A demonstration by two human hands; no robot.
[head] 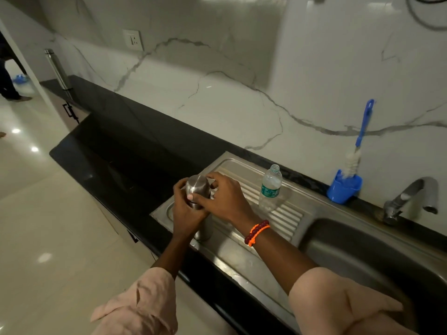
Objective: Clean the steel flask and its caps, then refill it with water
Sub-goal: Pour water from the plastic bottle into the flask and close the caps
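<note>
A steel flask (204, 232) stands upright on the left end of the sink's ribbed drainboard (285, 213). Its steel outer cap (197, 186) sits on top. My left hand (185, 213) wraps around the flask's upper body just below the cap. My right hand (225, 197) grips the cap from the right, thumb across its front and fingers curled over the far side. Most of the flask's body is hidden behind my hands.
A clear plastic water bottle (270, 188), uncapped, stands on the drainboard right of my hands. A blue bottle brush (361, 134) rests in a blue cup (343, 188) by the wall. The tap (411, 197) overhangs the sink basin (362, 257). Black countertop (121, 151) stretches left.
</note>
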